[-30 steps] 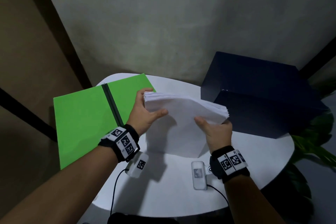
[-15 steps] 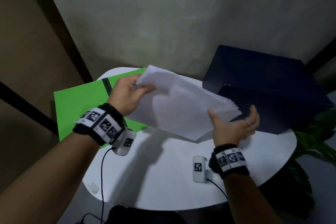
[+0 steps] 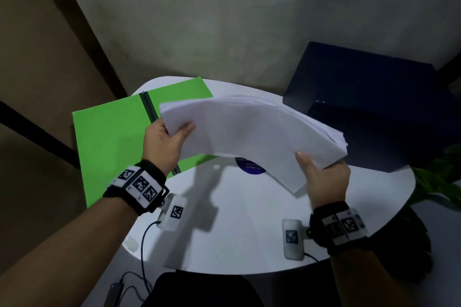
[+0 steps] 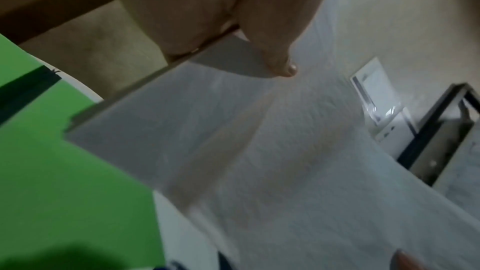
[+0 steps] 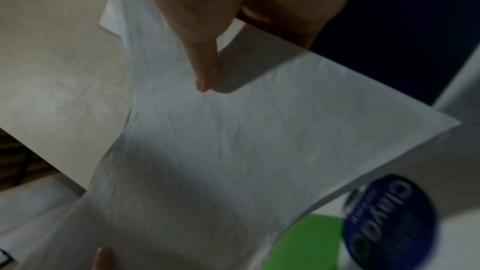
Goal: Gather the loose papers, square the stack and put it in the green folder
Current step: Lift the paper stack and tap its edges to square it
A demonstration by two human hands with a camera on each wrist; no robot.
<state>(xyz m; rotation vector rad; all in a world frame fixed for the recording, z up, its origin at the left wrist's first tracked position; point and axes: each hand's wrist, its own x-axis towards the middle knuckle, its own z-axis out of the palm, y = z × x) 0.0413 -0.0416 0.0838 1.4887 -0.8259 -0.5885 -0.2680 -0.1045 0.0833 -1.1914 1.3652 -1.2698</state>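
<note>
A thick stack of white papers (image 3: 252,132) arches in the air above the white table (image 3: 237,237). My left hand (image 3: 167,142) grips its left end, thumb on top. My right hand (image 3: 321,177) grips the right end, thumb on top and fingers beneath. The left wrist view has the thumb (image 4: 275,48) pressing on the stack (image 4: 259,151), and the right wrist view has the thumb (image 5: 200,56) on the sheets (image 5: 233,141). The green folder (image 3: 112,137) lies open on the table's left side, partly under the stack; its dark spine (image 3: 148,107) shows.
A dark blue box (image 3: 374,107) stands at the back right of the table. A round blue sticker (image 3: 252,168) sits on the tabletop under the stack. Green plant leaves (image 3: 439,177) hang off the right edge. The wall is close behind.
The stack came down from its tilted lift and now bows between both hands. My right hand, open half a second ago, has taken hold of the right end again.
</note>
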